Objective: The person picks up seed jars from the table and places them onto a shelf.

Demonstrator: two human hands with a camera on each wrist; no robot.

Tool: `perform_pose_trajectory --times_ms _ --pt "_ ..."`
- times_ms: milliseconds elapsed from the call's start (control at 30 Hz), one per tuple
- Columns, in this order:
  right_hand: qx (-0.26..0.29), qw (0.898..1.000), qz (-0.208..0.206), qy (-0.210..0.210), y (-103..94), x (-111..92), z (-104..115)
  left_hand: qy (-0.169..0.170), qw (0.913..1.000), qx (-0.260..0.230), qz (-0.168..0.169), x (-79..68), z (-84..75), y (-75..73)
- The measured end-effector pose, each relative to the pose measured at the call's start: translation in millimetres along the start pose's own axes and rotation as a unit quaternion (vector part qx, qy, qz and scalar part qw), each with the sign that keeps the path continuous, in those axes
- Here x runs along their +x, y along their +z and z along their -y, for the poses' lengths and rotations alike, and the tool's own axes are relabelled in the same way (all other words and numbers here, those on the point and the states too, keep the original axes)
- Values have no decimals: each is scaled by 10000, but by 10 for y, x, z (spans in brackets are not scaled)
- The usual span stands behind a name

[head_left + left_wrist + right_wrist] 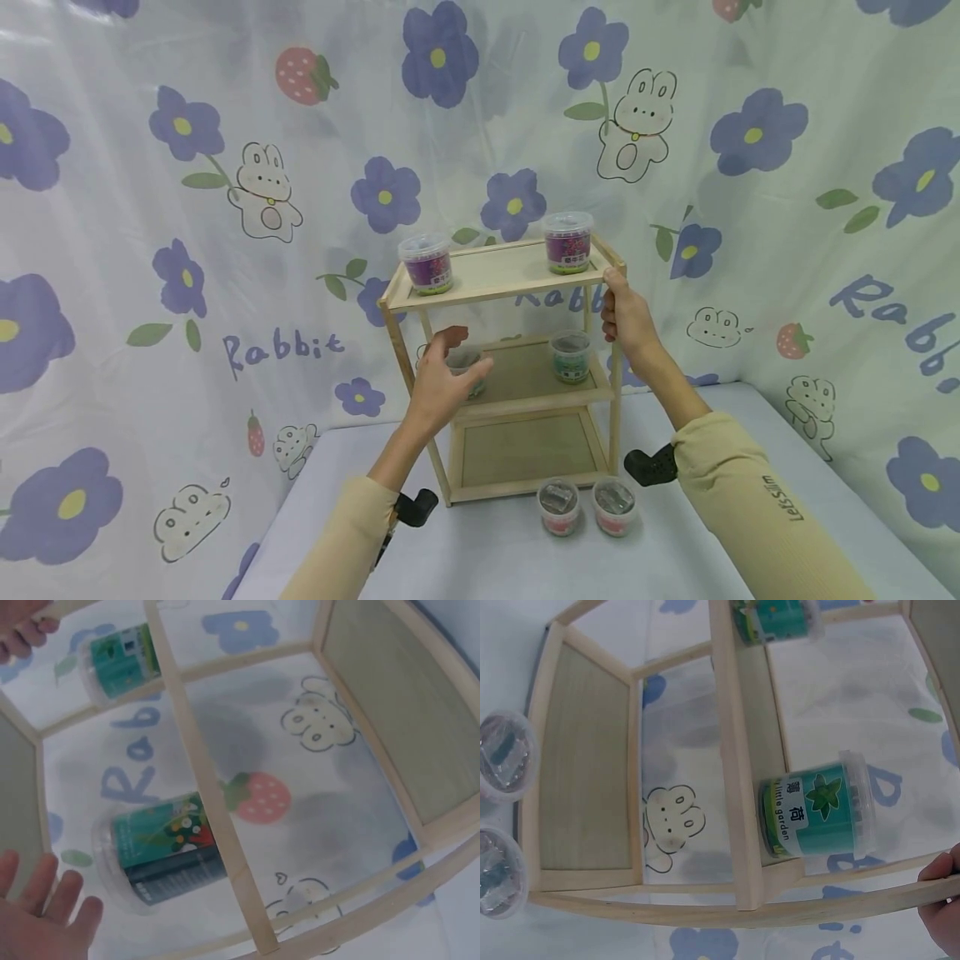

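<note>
Rack (536,407) in right hand's (628,317) grip; left hand (441,379) spread by left teal cup (169,847)

Table (675,542): runs past rack, left and right.
Rack: three tiers, wood edging each; near side open between slim posts.
Right hand: fingers curled round rack at top right near corner.
Left hand: released, holding nothing, fingers spread before middle tier's left end.
Left teal cup: on middle tier, just beyond left hand; contact cannot be told.
Right teal cup (572,358): same tier, right end, lower than right hand.
Purple cups (431,267): top tier, left and right.
Pink cups (558,508): paired on table, near side of rack.
</note>
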State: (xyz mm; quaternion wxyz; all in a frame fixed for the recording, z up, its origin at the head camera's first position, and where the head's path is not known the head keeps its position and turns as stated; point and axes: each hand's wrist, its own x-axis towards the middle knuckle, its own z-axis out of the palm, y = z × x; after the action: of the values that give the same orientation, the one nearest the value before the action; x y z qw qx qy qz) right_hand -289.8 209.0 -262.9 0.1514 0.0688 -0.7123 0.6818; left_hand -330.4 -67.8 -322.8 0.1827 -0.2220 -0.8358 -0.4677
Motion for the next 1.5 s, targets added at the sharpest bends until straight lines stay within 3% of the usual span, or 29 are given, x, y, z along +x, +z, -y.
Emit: perform_pose_trajectory --times_ms 233,500,700,967,1133,1367,1500 --pt "13 10000 -92 19 -32 132 -165 166 9997 -136 -91 -139 -31 16" --pt "2 9999 -161 -62 -53 236 -329 440 9986 -270 70 -339 1 73" --pt "-11 9999 -128 -20 -46 219 -299 446 9986 -258 76 -478 30 118" --pt "-19 10000 -28 -25 -12 46 -58 499 9973 -497 221 -705 94 207" --pt "-30 10000 4 -26 -5 21 -29 401 9977 -477 284 -881 105 302" --pt "-37 9998 -177 -83 -61 237 -326 123 9961 -637 592 -1084 197 487" --pt "-34 9998 -209 -56 -49 243 -330 -67 9944 -649 835 -1177 279 575"
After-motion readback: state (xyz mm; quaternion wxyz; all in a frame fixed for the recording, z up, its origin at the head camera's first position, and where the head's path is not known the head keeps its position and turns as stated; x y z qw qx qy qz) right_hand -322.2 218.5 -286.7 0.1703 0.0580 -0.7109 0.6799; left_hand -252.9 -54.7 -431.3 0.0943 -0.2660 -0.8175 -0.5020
